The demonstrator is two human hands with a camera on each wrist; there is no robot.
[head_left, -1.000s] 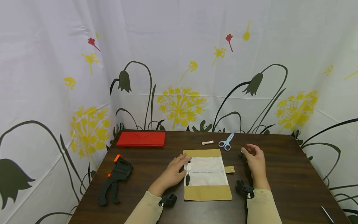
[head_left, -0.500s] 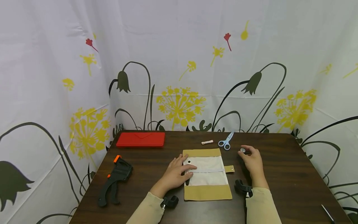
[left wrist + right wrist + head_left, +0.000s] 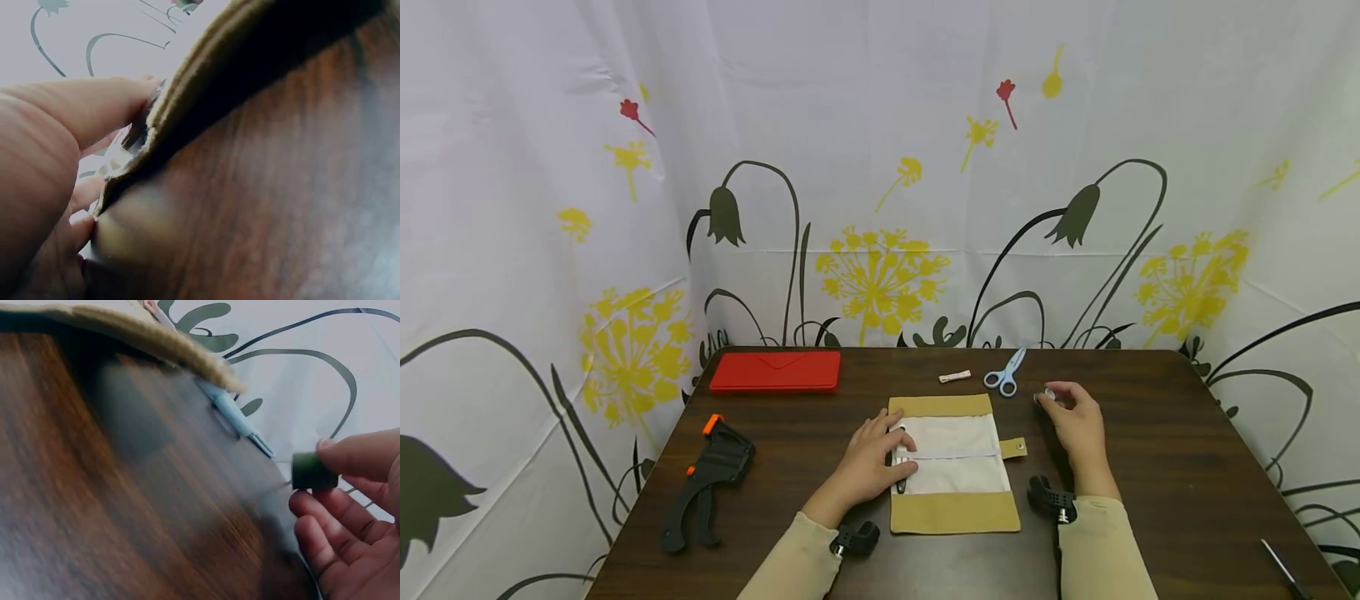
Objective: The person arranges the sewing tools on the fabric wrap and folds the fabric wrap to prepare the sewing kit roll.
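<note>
My left hand (image 3: 872, 458) reaches in from the lower left and rests on the left edge of the unfolded tan-and-white fabric pouch (image 3: 955, 512), fingers loosely spread, grasping nothing that I can make out. My right hand (image 3: 1077, 421) is raised over the far right of the dark brown wood-grain tabletop (image 3: 1157, 433), clear of the pouch, thumb and fingers pinching a small dark green cylinder (image 3: 312, 470) with a whitish end. Both forearms are in beige sleeves (image 3: 1108, 546), and each wrist carries a black camera mount (image 3: 1049, 500).

Just beyond the green cylinder, to its left, lie light blue scissors (image 3: 1005, 375), with a short pale pink strip (image 3: 954, 377) beside them. A flat red case (image 3: 775, 372) sits at the far left, and a black trigger clamp with orange tips (image 3: 718, 471) lies nearer me. A slim dark pen-like item (image 3: 1281, 567) lies at the near right. My left fingers partly cover a slim black item (image 3: 901, 485) along the pouch's left side.

The pouch lies near the middle of the tabletop, its white lining between two tan bands; a snap tab (image 3: 1013, 448) sticks out rightward.
</note>
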